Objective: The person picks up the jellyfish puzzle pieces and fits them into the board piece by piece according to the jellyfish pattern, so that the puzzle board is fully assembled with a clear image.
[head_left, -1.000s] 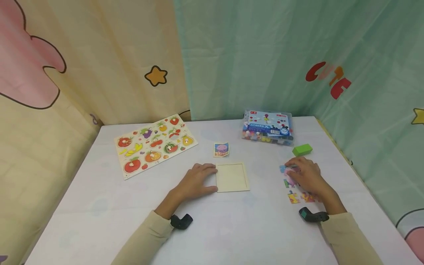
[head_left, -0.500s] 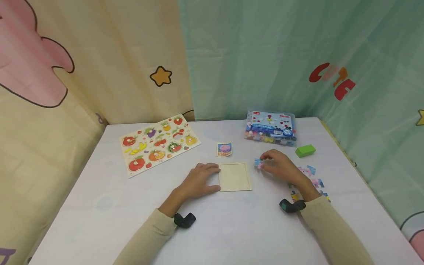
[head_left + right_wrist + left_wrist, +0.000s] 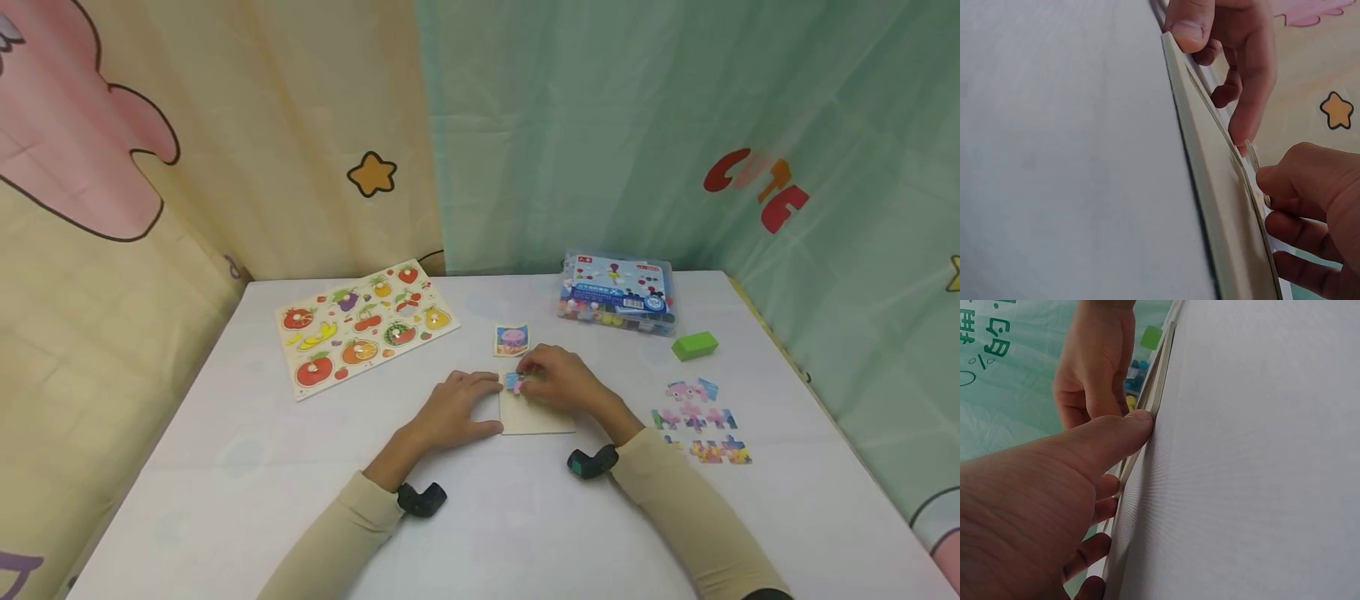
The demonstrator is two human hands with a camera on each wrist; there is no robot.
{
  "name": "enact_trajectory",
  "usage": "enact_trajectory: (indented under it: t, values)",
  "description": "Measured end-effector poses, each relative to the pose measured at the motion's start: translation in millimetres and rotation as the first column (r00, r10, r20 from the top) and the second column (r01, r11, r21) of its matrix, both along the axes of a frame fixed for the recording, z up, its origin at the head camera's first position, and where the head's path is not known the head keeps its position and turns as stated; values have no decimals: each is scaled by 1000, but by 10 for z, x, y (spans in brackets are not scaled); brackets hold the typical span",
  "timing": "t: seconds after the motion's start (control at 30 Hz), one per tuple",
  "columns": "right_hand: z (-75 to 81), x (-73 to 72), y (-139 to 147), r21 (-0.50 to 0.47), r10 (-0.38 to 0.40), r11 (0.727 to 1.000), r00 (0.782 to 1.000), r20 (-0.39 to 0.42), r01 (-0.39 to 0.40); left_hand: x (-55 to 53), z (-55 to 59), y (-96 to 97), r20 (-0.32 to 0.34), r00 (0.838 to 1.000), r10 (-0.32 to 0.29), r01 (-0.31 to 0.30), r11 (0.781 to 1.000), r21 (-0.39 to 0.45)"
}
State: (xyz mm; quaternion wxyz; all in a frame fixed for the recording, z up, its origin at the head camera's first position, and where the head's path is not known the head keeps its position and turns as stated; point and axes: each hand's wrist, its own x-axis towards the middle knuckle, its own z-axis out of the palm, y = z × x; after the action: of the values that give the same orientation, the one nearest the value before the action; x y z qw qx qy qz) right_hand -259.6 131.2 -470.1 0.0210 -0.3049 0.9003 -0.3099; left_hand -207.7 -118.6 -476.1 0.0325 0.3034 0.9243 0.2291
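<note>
My right hand [image 3: 558, 381] pinches a small jigsaw piece [image 3: 513, 382], blue and pink, over the upper left corner of a shallow square wooden puzzle tray [image 3: 536, 419]. In the right wrist view the thin piece [image 3: 1251, 154] stands tilted at the tray's inner rim. My left hand [image 3: 456, 408] touches the tray's left edge with spread thumb and fingers; the thumb [image 3: 1138, 422] lies on the near corner. To the right, several loose jigsaw pieces [image 3: 692, 411] lie in rough rows. Behind the tray lies a small picture card [image 3: 512, 339].
A fruit peg puzzle board [image 3: 363, 336] lies at the back left. At the back right are a clear plastic box [image 3: 617, 293] of coloured beads and a green block [image 3: 695, 345]. Curtains [image 3: 570, 142] hang along the table's back and sides.
From the loose pieces on the right, my right hand has carried one jigsaw piece left to the tray's upper left corner. The left hand has stayed at the tray's edge.
</note>
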Motion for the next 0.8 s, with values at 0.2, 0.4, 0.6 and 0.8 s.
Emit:
enact_trajectory:
  t: [0.2, 0.4, 0.6, 0.8]
  values:
    - [-83, 20, -49, 13, -28, 999, 999, -45, 29, 3, -22, 2, -2, 1000, 3, -3, 1000, -2]
    - [-126, 27, -57, 15, -37, 999, 997, -72, 38, -2, -37, -1, 2, 1000, 1, -1, 1000, -2]
    - [-155, 24, -71, 6, -54, 999, 996, -78, 54, -11, -43, -12, 3, 1000, 2, -2, 1000, 8]
    - [-171, 21, -62, -6, -70, 998, 996, -57, 70, -20, -51, -10, 2, 1000, 2, -2, 1000, 21]
